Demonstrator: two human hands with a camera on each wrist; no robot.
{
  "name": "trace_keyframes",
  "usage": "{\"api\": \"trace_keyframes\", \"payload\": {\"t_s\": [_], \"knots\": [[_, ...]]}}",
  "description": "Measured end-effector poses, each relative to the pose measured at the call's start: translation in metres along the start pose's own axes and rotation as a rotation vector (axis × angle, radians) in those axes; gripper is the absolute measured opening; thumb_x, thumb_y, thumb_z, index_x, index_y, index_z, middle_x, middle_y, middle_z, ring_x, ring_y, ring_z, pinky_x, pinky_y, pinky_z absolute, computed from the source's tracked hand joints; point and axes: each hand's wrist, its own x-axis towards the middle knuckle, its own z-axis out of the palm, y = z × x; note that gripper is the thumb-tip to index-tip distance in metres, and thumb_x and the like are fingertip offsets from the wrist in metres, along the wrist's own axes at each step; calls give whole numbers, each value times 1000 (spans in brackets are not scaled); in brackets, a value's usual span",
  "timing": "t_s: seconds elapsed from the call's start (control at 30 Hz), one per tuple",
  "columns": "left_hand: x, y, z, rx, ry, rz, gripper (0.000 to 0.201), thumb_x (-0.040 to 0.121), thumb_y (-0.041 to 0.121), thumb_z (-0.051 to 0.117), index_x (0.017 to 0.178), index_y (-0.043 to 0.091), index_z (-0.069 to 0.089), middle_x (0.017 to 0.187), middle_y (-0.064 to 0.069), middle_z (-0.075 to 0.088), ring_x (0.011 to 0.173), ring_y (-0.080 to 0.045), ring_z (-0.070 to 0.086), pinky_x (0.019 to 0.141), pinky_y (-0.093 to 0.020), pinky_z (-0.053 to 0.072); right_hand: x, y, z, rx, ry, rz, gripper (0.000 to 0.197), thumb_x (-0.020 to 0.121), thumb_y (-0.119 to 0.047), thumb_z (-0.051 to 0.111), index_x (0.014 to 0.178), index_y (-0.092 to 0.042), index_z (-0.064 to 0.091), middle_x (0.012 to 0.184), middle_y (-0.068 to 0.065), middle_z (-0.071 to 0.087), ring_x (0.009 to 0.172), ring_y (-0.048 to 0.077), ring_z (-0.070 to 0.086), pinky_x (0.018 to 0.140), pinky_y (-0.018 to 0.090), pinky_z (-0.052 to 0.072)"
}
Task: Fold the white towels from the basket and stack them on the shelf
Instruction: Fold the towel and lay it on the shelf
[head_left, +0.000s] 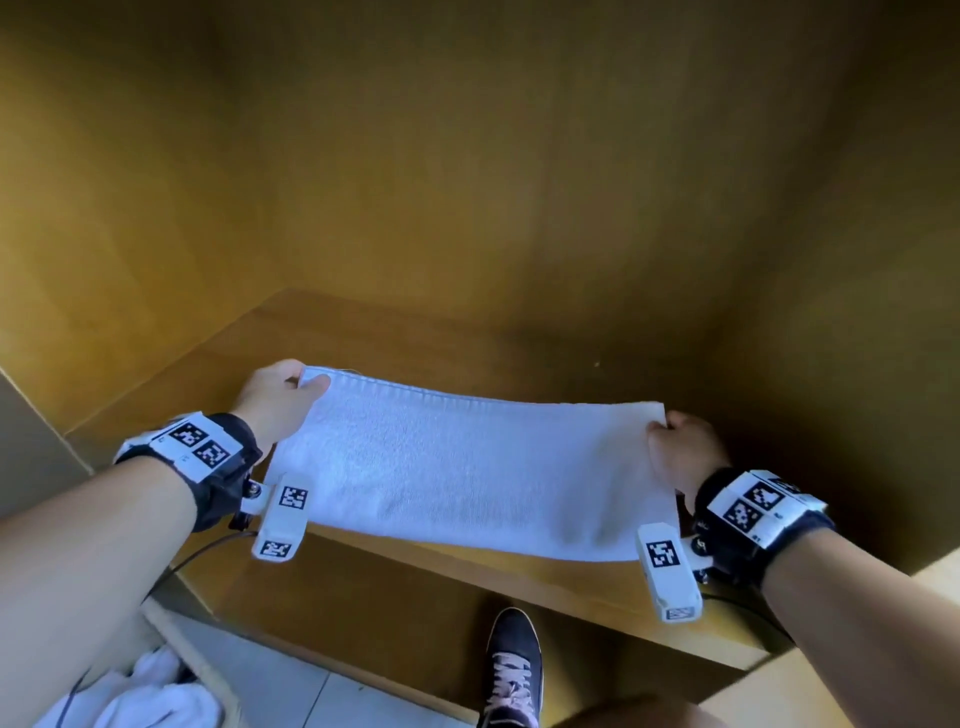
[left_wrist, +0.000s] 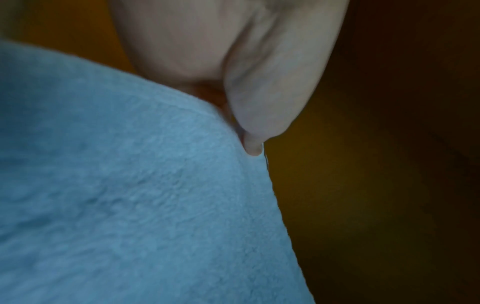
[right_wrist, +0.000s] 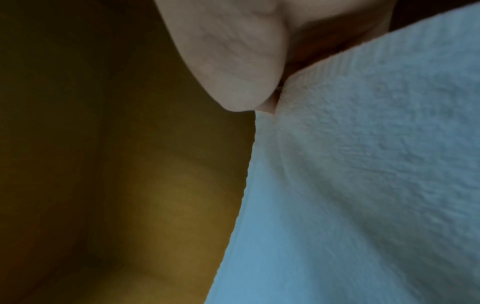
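Observation:
A white towel (head_left: 467, 467) is stretched flat between my two hands over the wooden shelf (head_left: 467, 332), its near edge hanging past the shelf's front. My left hand (head_left: 283, 395) pinches the towel's far left corner. My right hand (head_left: 680, 447) pinches the far right corner. In the left wrist view my left hand (left_wrist: 249, 123) grips the edge of the towel (left_wrist: 130, 195), which fills the lower left. In the right wrist view my right hand (right_wrist: 241, 78) grips the corner of the towel (right_wrist: 363, 185) the same way.
The shelf sits in a wooden alcove with a back wall (head_left: 467, 156) and side walls. A basket (head_left: 208, 670) with more white towels (head_left: 140, 696) stands on the floor at lower left. My shoe (head_left: 511, 665) is on the tiled floor below the shelf.

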Motion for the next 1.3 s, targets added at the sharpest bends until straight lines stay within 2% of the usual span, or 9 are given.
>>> {"api": "trace_keyframes", "payload": {"t_s": [0.13,0.3,0.5,0.63,0.73,0.87,0.97,1.1,1.3], "knots": [[12,-7,10,20,-34,-13,34,103,37,66,84,18,44,70,-3,27,60,-21,22,57,-32,18,14,5,11,-50,-44,39,24,108,-20,48,112,-10,69,95,9,63,89,29,59,82,34,44],[14,-11,18,63,-35,-76,24,101,37,69,114,24,54,75,-7,53,62,-24,41,57,-31,31,16,8,18,-99,-90,47,30,109,-15,45,125,-1,65,110,18,65,104,36,62,85,36,47],[9,-15,12,-32,-62,-181,22,98,37,74,94,25,56,94,-5,59,81,-25,51,74,-35,42,14,12,18,-23,-82,117,27,106,-26,53,105,-4,70,99,17,70,92,35,68,93,48,59],[-4,-17,-1,-99,-117,-288,17,95,26,73,100,15,62,94,-12,60,84,-28,57,78,-43,52,0,12,12,37,-110,210,29,99,-32,61,97,-5,71,92,19,72,87,38,71,86,46,58],[-19,-19,-9,-69,-156,-315,29,93,23,73,108,-1,71,92,-20,68,81,-29,64,81,-43,60,-11,16,9,73,-163,246,26,97,-30,63,103,-5,69,102,20,72,97,40,70,94,52,59],[-36,-18,-17,-45,-178,-311,28,93,21,74,107,-3,73,109,-27,76,92,-36,76,86,-44,62,-24,20,3,86,-235,271,21,98,-22,66,109,-4,67,105,19,72,95,37,69,80,45,62],[-41,-19,-19,26,-193,-291,21,98,21,71,96,0,69,103,-26,74,88,-33,72,85,-45,63,-26,26,3,66,-257,221,27,101,-16,64,119,4,67,106,18,69,97,33,67,96,56,59],[-42,-20,-17,60,-237,-308,40,108,26,56,118,-11,65,104,-24,70,93,-35,69,93,-50,60,-26,37,6,82,-275,188,34,102,-13,61,130,7,63,103,18,64,95,33,62,103,59,55],[-28,7,-9,231,-181,-189,39,113,23,43,110,-12,62,111,-32,64,105,-46,67,93,-55,57,-25,44,10,221,-273,218,6,103,-10,58,100,-10,62,96,13,64,87,32,64,93,56,59]]}}
